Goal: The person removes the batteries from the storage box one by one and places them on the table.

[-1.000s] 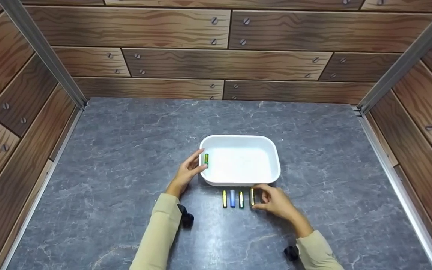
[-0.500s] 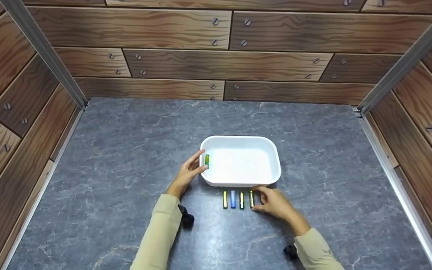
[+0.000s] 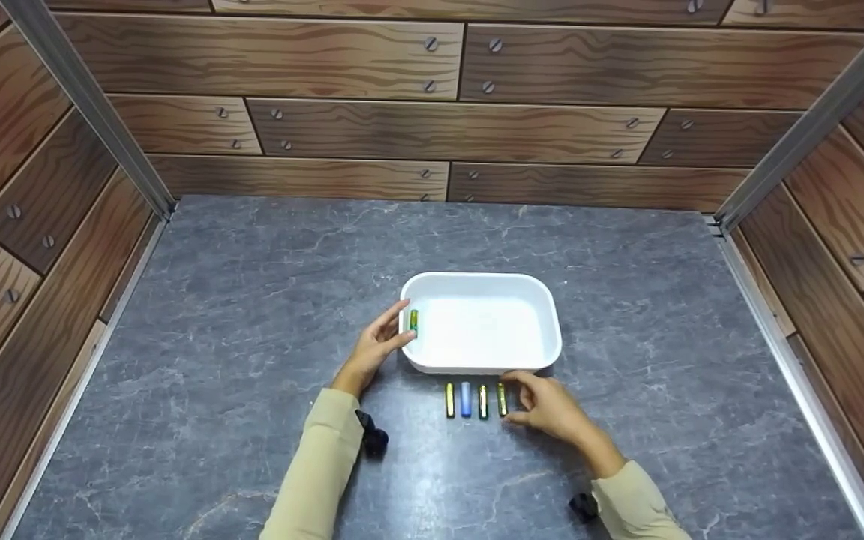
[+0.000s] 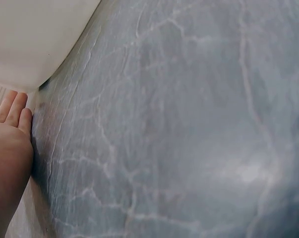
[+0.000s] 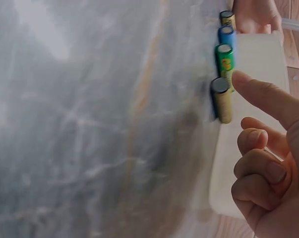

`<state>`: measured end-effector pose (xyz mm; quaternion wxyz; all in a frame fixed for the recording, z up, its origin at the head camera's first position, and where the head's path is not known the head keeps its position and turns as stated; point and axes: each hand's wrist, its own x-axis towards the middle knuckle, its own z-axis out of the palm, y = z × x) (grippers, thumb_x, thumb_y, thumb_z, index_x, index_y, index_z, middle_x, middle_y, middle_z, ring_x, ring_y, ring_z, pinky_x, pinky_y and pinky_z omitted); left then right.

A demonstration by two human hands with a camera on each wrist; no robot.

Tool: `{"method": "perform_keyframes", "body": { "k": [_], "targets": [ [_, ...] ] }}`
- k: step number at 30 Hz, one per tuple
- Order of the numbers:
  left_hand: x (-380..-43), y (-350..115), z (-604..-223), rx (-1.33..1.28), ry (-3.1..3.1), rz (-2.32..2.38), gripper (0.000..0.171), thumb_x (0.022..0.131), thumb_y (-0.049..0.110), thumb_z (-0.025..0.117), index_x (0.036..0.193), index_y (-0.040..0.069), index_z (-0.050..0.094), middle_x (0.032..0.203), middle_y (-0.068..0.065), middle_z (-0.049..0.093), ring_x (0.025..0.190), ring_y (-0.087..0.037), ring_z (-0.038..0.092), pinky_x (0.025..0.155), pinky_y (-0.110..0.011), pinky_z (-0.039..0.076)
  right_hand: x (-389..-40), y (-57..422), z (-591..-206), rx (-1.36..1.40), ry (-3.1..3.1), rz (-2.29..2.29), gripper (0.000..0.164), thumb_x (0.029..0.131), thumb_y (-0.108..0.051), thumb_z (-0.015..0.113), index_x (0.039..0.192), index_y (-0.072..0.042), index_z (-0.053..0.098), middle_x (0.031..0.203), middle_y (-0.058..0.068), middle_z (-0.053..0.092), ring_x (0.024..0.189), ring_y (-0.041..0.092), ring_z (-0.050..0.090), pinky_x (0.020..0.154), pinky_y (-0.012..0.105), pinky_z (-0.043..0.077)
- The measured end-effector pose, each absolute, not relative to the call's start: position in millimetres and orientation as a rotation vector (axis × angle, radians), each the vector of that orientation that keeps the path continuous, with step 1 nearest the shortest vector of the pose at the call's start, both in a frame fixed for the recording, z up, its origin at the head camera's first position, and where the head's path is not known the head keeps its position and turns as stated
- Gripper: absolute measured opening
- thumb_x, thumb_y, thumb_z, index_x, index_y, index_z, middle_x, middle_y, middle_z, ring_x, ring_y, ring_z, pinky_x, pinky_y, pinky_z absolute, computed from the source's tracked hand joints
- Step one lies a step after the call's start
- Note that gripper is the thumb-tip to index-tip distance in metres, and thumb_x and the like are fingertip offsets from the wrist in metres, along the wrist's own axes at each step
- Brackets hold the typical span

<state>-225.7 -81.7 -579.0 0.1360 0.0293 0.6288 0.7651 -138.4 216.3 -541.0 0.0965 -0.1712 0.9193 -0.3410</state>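
A white tray [image 3: 484,322] stands on the table, a green-and-yellow battery [image 3: 413,321] lying inside at its left end. My left hand [image 3: 373,349] rests at the tray's left rim with thumb and fingers spread; in the left wrist view its fingers are straight against the tray. Before the tray's front side lies a row: a gold battery [image 3: 450,400], a blue battery [image 3: 466,399], a green battery [image 3: 483,401] and a gold-and-dark battery [image 3: 502,399]. Around the last one, my right hand [image 3: 550,405] has its thumb and index finger parted, the other fingers curled, holding nothing.
Grey marbled table top [image 3: 267,300] surrounds the tray. Wood-patterned walls [image 3: 372,127] with metal corner posts [image 3: 94,112] enclose the back and sides. A black wrist device [image 3: 374,439] sits at the left sleeve, and another dark device [image 3: 583,506] by the right sleeve.
The rightmost battery has shifted slightly left to line up with the row, and my right thumb and index finger have let go of it. The left hand stays at the tray.
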Motion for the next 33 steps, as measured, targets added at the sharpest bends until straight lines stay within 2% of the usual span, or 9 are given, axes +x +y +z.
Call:
{"method": "perform_keyframes", "body": {
  "k": [5, 11, 16, 20, 27, 33],
  "targets": [
    [-224.8, -81.2, -578.1, 0.082, 1.819, 2.222, 0.066, 0.09, 0.003, 0.064, 0.149, 0.008, 0.036, 0.152, -0.021, 0.04, 0.147, -0.032, 0.032, 0.121, -0.045, 0.028, -136.3, 210.0, -526.2, -0.573, 2.699, -0.993, 0.049, 0.074, -0.015, 0.082, 0.118, -0.004, 0.063, 0.062, -0.004, 0.05, 0.053, -0.003, 0.036, 0.053, 0.016, 0.034],
    [-225.4, -81.4, -578.9, 0.092, 1.834, 2.22, 0.066, 0.088, 0.004, 0.066, 0.148, 0.007, 0.038, 0.15, -0.021, 0.044, 0.145, -0.032, 0.035, 0.12, -0.043, 0.03, -141.6, 201.4, -509.1, -0.71, 2.717, -0.995, 0.043, 0.08, -0.016, 0.078, 0.118, -0.002, 0.063, 0.061, 0.001, 0.052, 0.053, -0.004, 0.034, 0.054, 0.017, 0.035],
    [-225.3, -81.8, -579.5, 0.11, 1.843, 2.22, 0.068, 0.087, 0.008, 0.069, 0.148, 0.007, 0.038, 0.149, -0.022, 0.043, 0.146, -0.032, 0.034, 0.12, -0.043, 0.03, -149.1, 193.8, -498.6, -0.784, 2.762, -0.993, 0.039, 0.081, -0.018, 0.076, 0.115, -0.003, 0.064, 0.059, 0.001, 0.052, 0.052, -0.006, 0.033, 0.056, 0.017, 0.037],
    [-224.7, -82.4, -578.9, 0.136, 1.849, 2.213, 0.069, 0.087, 0.01, 0.069, 0.148, 0.007, 0.036, 0.15, -0.023, 0.042, 0.146, -0.033, 0.034, 0.117, -0.04, 0.035, -156.5, 185.1, -491.6, -0.813, 2.837, -0.976, 0.034, 0.082, -0.019, 0.076, 0.111, -0.005, 0.066, 0.058, 0.0, 0.053, 0.052, -0.006, 0.033, 0.056, 0.017, 0.036],
    [-225.1, -82.7, -578.5, 0.118, 1.859, 2.204, 0.068, 0.088, 0.01, 0.068, 0.148, 0.009, 0.037, 0.15, -0.022, 0.043, 0.145, -0.032, 0.035, 0.113, -0.036, 0.039, -176.0, 168.6, -485.6, -0.819, 2.882, -1.074, 0.023, 0.083, -0.016, 0.075, 0.102, -0.005, 0.068, 0.056, 0.002, 0.05, 0.051, -0.004, 0.031, 0.054, 0.016, 0.032],
    [-226.6, -82.1, -580.8, 0.112, 1.847, 2.209, 0.067, 0.089, 0.008, 0.067, 0.148, 0.008, 0.037, 0.15, -0.024, 0.042, 0.144, -0.034, 0.036, 0.111, -0.035, 0.042, -188.7, 157.5, -486.3, -0.789, 2.914, -0.994, 0.022, 0.083, -0.018, 0.075, 0.101, -0.007, 0.068, 0.056, 0.0, 0.048, 0.051, -0.001, 0.032, 0.054, 0.017, 0.031]
  ]
}}
